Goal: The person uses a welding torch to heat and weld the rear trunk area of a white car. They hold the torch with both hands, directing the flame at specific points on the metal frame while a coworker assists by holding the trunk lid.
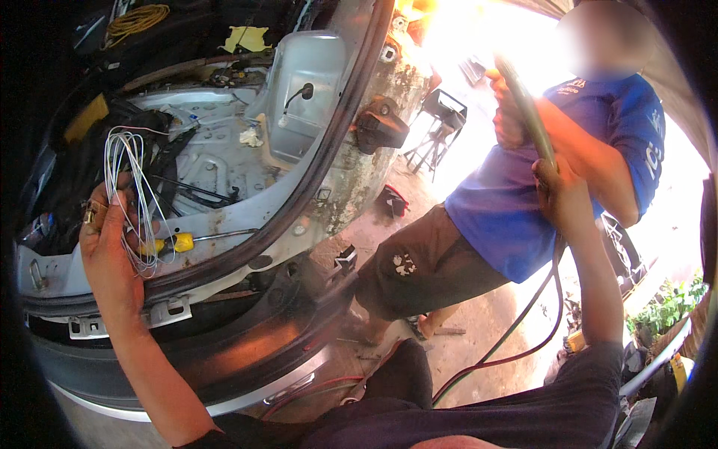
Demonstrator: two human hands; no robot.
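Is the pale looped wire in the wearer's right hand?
No, the left hand holds the looped wire, while the right hand grips a tube.

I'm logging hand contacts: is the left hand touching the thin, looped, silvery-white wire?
Touching. The head view shows the left hand gripping the looped wire, its strands passing through the grasp.

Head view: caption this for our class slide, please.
Left hand holds looped wire; right hand grips a long tool with hoses.

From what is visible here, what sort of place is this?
Probably an informal vehicle repair area: the opened vehicle shows a bare metal floor, a yellow-handled screwdriver rests near its edge, and the left hand holds looped wire.
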